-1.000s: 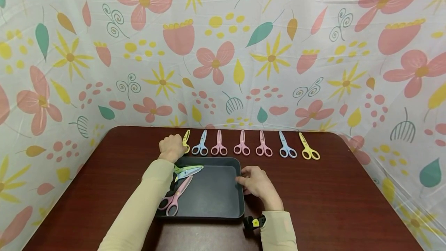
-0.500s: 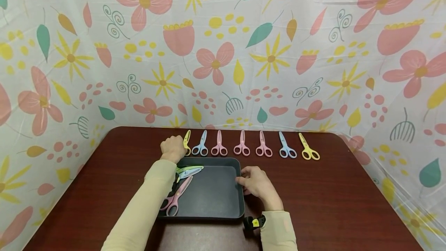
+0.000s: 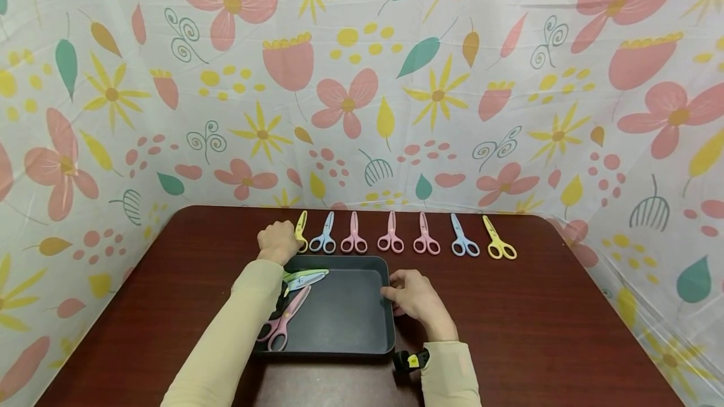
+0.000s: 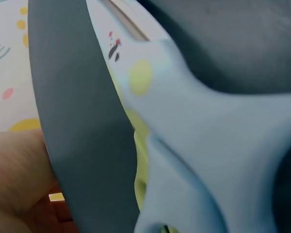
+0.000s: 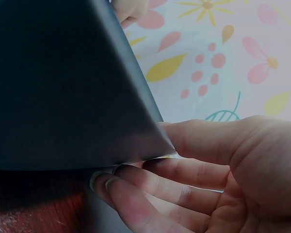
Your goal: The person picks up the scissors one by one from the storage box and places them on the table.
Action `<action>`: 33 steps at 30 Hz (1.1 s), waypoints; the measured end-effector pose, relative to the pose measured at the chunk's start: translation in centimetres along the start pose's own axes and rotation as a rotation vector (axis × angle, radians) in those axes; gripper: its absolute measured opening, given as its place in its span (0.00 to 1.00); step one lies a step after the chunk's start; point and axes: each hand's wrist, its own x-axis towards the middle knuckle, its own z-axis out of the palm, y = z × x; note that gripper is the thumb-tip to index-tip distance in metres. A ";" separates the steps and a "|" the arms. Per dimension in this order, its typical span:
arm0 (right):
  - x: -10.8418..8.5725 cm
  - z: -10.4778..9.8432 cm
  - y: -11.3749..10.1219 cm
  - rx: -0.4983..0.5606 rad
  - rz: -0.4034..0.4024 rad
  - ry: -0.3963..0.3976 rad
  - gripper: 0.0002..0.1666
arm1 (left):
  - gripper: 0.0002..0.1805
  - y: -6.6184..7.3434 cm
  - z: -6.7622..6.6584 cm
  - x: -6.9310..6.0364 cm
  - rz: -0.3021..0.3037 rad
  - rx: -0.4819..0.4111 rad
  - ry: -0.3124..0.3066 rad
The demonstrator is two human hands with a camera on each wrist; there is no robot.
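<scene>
My left hand (image 3: 278,242) is at the far left of a row of scissors, pinching the handle of the yellow scissors (image 3: 301,227). The blades point toward the backdrop, and part of the handle is hidden by the fingers. Below it lies a dark grey tray (image 3: 353,313). My right hand (image 3: 421,303) grips the tray's right wall, thumb on the rim and fingers curled under the outside, as the right wrist view shows. At the tray's left side are pink scissors (image 3: 291,311), light blue scissors (image 4: 184,116) and green scissors (image 3: 305,274), partly hidden by the left forearm.
Along the table's far edge, right of the left hand, lie blue scissors (image 3: 323,240), several pink scissors (image 3: 354,234), another blue pair (image 3: 464,240) and a yellow pair (image 3: 498,244). A flowered cloth (image 3: 351,162) hangs behind the dark red table (image 3: 537,319).
Between the frames my left hand and the yellow scissors shift slightly to the right. The right hand stays on the tray wall, and the view drifts a little.
</scene>
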 end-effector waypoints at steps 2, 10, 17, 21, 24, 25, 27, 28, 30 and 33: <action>0.0 0.0 0.0 0.000 0.000 -0.001 0.19 | 0.19 0.0 -0.1 -0.1 0.000 0.000 -0.011; 0.0 0.1 0.2 -0.005 0.008 -0.003 0.20 | 0.23 -0.1 -0.9 -1.1 0.008 -0.007 -0.031; 0.1 0.0 0.3 -0.013 0.001 0.002 0.19 | 0.23 0.0 -2.3 -2.0 0.046 -0.018 0.008; 0.1 0.1 0.2 -0.012 0.002 0.003 0.18 | 0.23 -0.5 -2.8 -2.8 0.087 -0.014 0.020; 0.2 0.1 0.3 -0.008 0.007 0.000 0.18 | 0.23 -1.2 -3.0 -3.6 0.117 -0.008 0.024; 0.1 0.1 0.3 -0.007 0.007 -0.001 0.19 | 0.23 -1.4 -3.1 -3.9 0.128 -0.008 0.029; 0.1 0.1 0.3 -0.007 0.006 -0.002 0.20 | 0.23 -1.8 -3.2 -4.5 0.154 -0.010 0.048; 0.1 0.1 0.3 -0.008 0.005 -0.003 0.20 | 0.23 -1.9 -3.3 -4.8 0.166 -0.011 0.059; 0.1 0.1 0.3 -0.010 0.003 -0.004 0.20 | 0.22 -2.1 -3.4 -5.5 0.195 -0.015 0.083; 0.1 0.0 0.3 -0.018 0.003 0.000 0.20 | 0.22 -2.3 -3.6 -6.5 0.251 -0.022 0.113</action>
